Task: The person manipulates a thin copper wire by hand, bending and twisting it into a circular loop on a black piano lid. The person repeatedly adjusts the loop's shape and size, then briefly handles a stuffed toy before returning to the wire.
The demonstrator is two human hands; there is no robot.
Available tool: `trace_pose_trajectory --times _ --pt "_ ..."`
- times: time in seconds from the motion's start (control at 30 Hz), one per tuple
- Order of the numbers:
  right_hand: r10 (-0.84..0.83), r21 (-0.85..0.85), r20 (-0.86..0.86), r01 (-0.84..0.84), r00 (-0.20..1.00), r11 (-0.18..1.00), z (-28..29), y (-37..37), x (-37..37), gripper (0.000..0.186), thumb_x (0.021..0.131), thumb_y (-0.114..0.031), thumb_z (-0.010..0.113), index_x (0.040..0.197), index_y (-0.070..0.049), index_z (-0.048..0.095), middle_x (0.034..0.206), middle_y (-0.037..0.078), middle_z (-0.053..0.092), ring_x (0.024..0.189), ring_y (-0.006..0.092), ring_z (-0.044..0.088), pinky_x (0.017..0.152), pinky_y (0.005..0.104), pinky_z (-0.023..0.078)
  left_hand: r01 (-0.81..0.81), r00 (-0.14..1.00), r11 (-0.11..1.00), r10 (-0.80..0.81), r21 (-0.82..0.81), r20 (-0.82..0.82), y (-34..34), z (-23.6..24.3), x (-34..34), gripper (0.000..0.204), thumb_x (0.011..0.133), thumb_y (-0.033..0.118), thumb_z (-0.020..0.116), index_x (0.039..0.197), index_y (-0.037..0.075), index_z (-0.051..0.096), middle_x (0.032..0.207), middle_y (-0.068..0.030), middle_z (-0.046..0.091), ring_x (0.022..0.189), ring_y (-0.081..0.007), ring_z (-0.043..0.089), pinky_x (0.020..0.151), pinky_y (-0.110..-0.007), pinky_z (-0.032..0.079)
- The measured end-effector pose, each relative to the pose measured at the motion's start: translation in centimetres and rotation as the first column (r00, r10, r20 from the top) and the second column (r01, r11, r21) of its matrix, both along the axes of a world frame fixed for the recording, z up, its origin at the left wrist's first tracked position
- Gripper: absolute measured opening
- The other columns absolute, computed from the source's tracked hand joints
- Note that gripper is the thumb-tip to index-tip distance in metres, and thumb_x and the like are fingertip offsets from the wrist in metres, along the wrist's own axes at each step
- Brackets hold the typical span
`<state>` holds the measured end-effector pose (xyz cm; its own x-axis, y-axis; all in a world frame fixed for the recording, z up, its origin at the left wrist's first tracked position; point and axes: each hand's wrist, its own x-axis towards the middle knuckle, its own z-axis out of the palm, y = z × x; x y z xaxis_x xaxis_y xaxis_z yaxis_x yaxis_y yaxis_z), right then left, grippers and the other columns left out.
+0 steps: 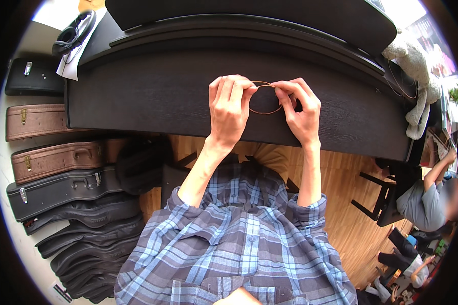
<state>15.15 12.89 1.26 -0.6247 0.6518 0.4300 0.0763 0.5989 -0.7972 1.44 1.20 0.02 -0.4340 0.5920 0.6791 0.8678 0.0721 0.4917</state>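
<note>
My left hand (pixel 228 109) and my right hand (pixel 301 109) are raised over the dark wooden top (pixel 158 86) of a black keyboard-like piece of furniture. Between them is a thin copper-coloured wire bent into a loop (pixel 265 113). The fingers of each hand pinch the loop near its upper part, one at each side. Its lower curve hangs free between my palms.
Headphones (pixel 66 40) lie on paper at upper left. A plush toy (pixel 420 86) sits at right. Instrument cases (pixel 51 162) line the left. A person in a grey shirt (pixel 420 206) is at right beside a black chair (pixel 379 198); more people are behind.
</note>
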Motion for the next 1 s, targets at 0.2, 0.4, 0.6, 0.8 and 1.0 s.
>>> trace_pose_trajectory --times 0.2,0.4,0.6,0.8,1.0 --pt "-0.025 0.004 -0.024 0.025 0.999 1.000 -0.1 0.0 0.0 0.019 0.092 -0.004 0.076 0.109 -0.012 0.078 0.089 0.002 0.071 0.073 0.0111 0.068 0.056 0.0266 0.047 0.030 0.999 0.999 -0.030 -0.024 0.024 -0.3 0.0 0.1 0.007 0.101 0.011 0.069 0.096 0.006 0.067 0.075 -0.0012 0.072 0.069 -0.0184 0.069 0.092 -0.035 0.047" --pt "-0.035 0.035 -0.065 0.037 0.997 0.999 -0.3 0.1 0.0 0.022 0.092 -0.002 0.076 0.110 -0.012 0.079 0.094 0.003 0.072 0.075 0.0120 0.069 0.058 0.0262 0.050 0.248 0.760 0.968 -0.210 0.024 0.615 -0.5 0.3 -0.4 0.022 0.109 0.021 0.060 0.098 0.003 0.066 0.073 -0.0057 0.076 0.071 -0.0109 0.069 0.080 -0.026 0.050" --pt "0.003 0.133 -0.043 0.002 0.999 0.991 -0.5 0.2 -0.1 0.026 0.088 0.001 0.077 0.107 -0.015 0.079 0.101 0.004 0.067 0.078 0.0158 0.070 0.061 0.0282 0.056 0.331 0.741 0.943 -0.231 -0.043 0.631 -0.3 0.3 -0.9 0.023 0.109 0.022 0.061 0.099 0.002 0.069 0.073 -0.0054 0.077 0.073 -0.0097 0.070 0.079 -0.026 0.051" --pt "-0.032 0.204 0.027 0.026 0.999 0.979 -0.2 0.0 -0.2 0.019 0.079 -0.007 0.086 0.094 -0.015 0.077 0.102 0.000 0.066 0.092 0.0192 0.068 0.081 0.0357 0.054 0.310 0.740 0.951 -0.225 -0.024 0.634 -0.1 0.3 -0.7 0.023 0.107 0.019 0.062 0.095 0.002 0.071 0.070 -0.0057 0.076 0.066 -0.0135 0.071 0.085 -0.027 0.048" --pt "-0.100 0.183 -0.091 0.115 0.991 0.976 -0.6 0.6 0.5 0.024 0.071 -0.011 0.093 0.085 -0.013 0.074 0.095 -0.001 0.065 0.091 0.0163 0.064 0.085 0.0334 0.047 0.289 0.634 0.957 -0.197 0.007 0.748 -0.1 0.8 -0.6 0.023 0.107 0.019 0.062 0.098 0.000 0.070 0.073 -0.0067 0.078 0.067 -0.0111 0.072 0.074 -0.025 0.052"
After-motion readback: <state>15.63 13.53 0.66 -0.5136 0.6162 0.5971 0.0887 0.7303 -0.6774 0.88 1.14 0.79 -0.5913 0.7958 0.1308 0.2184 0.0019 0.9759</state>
